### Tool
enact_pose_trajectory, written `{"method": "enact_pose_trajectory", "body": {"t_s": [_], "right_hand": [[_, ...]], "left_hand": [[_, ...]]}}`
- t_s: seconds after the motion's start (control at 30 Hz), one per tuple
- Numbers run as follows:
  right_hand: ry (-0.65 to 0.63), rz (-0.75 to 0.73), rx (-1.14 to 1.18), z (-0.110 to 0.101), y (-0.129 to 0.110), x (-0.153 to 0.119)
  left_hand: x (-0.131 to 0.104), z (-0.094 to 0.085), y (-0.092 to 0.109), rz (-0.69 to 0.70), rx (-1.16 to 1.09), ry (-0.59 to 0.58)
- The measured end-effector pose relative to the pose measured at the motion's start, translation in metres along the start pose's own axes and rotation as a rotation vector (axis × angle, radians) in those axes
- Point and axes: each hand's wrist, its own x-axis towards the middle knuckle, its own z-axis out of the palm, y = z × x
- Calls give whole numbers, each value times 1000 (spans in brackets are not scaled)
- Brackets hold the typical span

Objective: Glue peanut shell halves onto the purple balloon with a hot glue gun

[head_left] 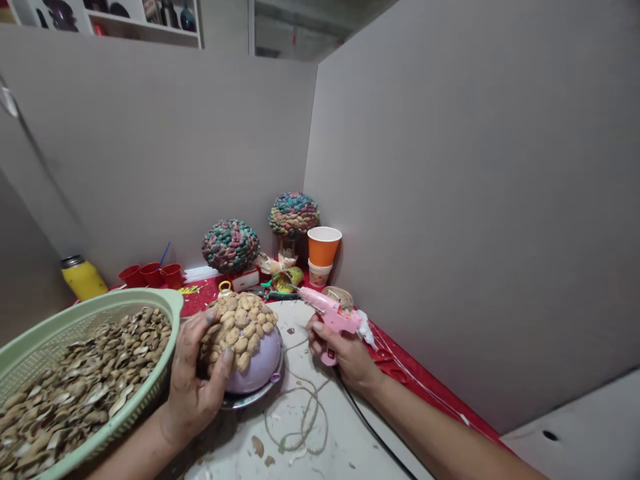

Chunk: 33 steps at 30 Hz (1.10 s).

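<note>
A purple balloon [256, 365], its upper left part covered with tan nut shells [243, 327], rests on a metal dish [245, 402]. My left hand [197, 373] is spread against the shell-covered left side, thumb toward the front, fingers partly hidden behind it. My right hand [345, 353] is wrapped round the handle of a pink glue gun [333, 313], whose nozzle points up and left, to the right of the balloon and apart from it. The gun's black cord [373, 430] runs down toward the bottom edge.
A green basket [173, 303] of shells stands at left. Behind are a yellow bottle [84, 279], red cups [151, 275], two colourful shell balls [231, 245] and an orange cup [324, 248]. Loose twine [326, 427] lies on the white board. Grey partitions [450, 200] enclose the table.
</note>
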Motion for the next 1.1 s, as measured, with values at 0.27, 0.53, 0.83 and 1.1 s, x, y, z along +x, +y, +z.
{"method": "enact_pose_trajectory", "body": {"t_s": [0.27, 0.53, 0.83, 1.1], "right_hand": [[-36, -41, -46, -6, -4, 1], [-64, -63, -59, -4, -5, -2], [-74, 3, -37, 6, -12, -8], [-80, 18, -83, 6, -15, -10]], "left_hand": [[1, -3, 0, -1, -24, -17], [0, -4, -3, -13, -29, -6], [0, -3, -4, -62, 4, -1], [3, -11, 15, -190, 42, -16]]}}
